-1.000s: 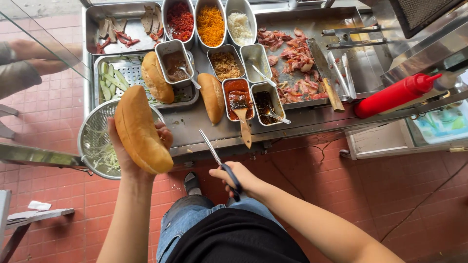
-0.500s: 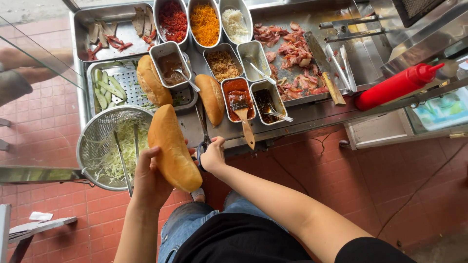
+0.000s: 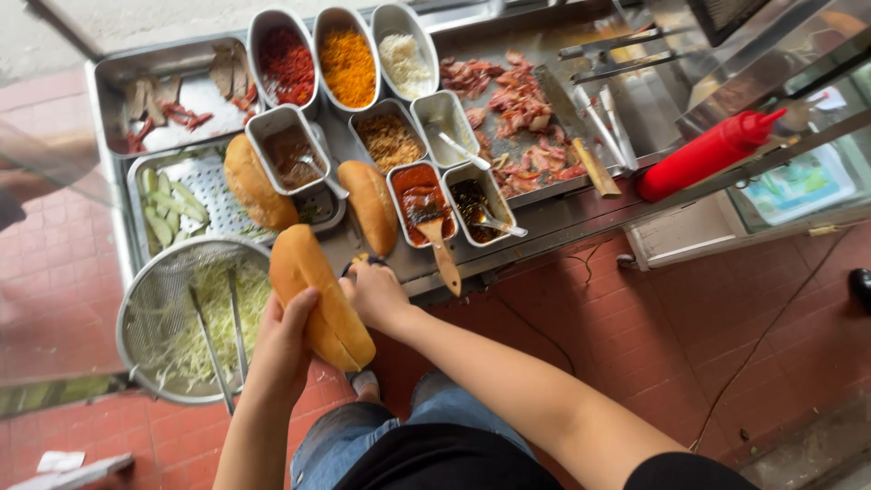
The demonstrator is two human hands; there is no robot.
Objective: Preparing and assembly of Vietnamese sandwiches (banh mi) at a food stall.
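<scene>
L hand [image 3: 283,338] grips a bread roll [image 3: 319,297] from below, fingers wrapped round it, held over the cart edge. R hand [image 3: 376,292] is closed on dark scissor handles [image 3: 359,264], touching the roll's side; blades hidden. Just left: mesh strainer [image 3: 145,299] w/ shredded cabbage [image 3: 207,319] & tongs [image 3: 218,340]. Beyond: two more rolls [image 3: 372,205], sauce tins [image 3: 419,201], red squeeze bottle [image 3: 706,154].

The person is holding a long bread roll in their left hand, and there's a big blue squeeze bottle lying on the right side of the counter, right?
Almost. The squeeze bottle is red, not blue; the head view shows it lying on the right side of the counter. The rest holds: the left hand does hold a long bread roll.
</scene>
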